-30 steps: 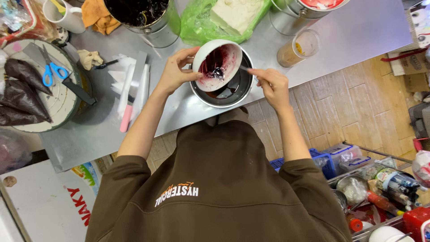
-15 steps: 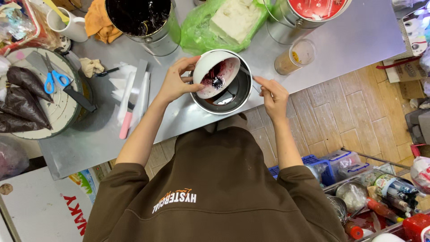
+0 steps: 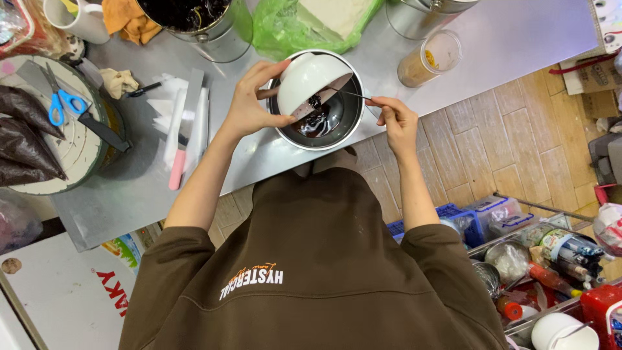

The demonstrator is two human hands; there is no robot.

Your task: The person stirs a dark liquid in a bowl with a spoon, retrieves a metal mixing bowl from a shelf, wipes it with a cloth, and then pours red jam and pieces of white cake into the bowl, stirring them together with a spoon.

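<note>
My left hand (image 3: pixel 254 97) grips a white bowl (image 3: pixel 310 79) and tips it steeply over a steel bowl (image 3: pixel 350 120) on the metal counter. Dark red, wet filling slides from the white bowl into the steel one. My right hand (image 3: pixel 396 118) pinches a thin metal utensil (image 3: pixel 355 94) whose tip reaches into the white bowl's mouth. Both forearms stretch out from brown sleeves.
On the steel counter (image 3: pixel 505 39) stand a large metal pot of dark filling (image 3: pixel 201 23), a green bag (image 3: pixel 291 26), a plastic cup (image 3: pixel 429 59) and white spatulas (image 3: pixel 184 129). Blue scissors (image 3: pixel 61 104) and dark piping bags (image 3: pixel 26 136) lie on a round board. Bins of bottles (image 3: pixel 557 259) sit at the lower right.
The white bowl has tilted further, from facing up to nearly upside down over the steel bowl, and dark filling now lies in the steel bowl. My right hand stays beside it.
</note>
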